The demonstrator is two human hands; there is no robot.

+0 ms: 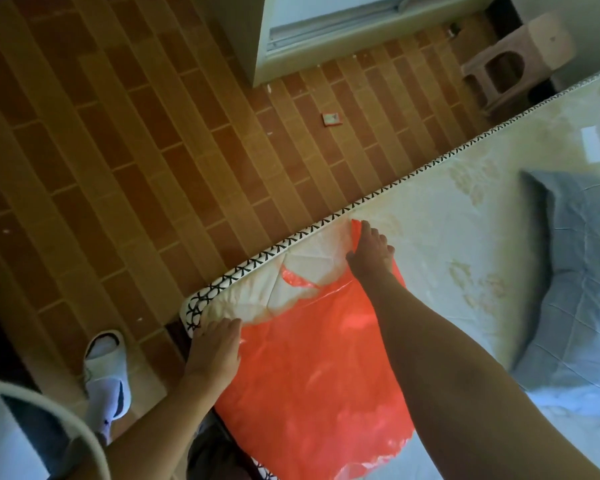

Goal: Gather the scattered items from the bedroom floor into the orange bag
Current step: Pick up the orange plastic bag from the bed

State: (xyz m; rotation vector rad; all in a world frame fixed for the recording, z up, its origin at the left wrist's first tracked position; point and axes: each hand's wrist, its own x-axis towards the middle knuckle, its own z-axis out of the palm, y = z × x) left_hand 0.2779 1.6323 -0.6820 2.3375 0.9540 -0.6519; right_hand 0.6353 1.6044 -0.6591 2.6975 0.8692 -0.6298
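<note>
Nearest the camera, a pale curved rim [49, 403] cuts across the lower left corner, what it belongs to being unclear; just beyond it a foot in a white sock and slipper [106, 368] stands on the brick-patterned floor [84, 168]; the left hand [215, 351] is laid at the corner of the mattress [430, 209], its fingers curled onto the near edge of the orange bag [309, 358], which appears to be gripped there, though the fingertips are partly hidden; the bag is spread flat on the bed, not yet opened, so the step in hand is judged to be the readying of the bag before any gathering is done; the right arm is stretched forward across the bag, and the right hand [371, 254] is pinching the far handle of the bag between thumb and fingers, lifting it slightly off the mattress; a small flat card-like item [332, 118] is seen lying on the floor well apart from the bed, and is taken to be one of the scattered things; next, the mouth of the bag would need to be pulled apart and the bag carried down to the floor; a grey pillow [575, 265] lies at the right.
</note>
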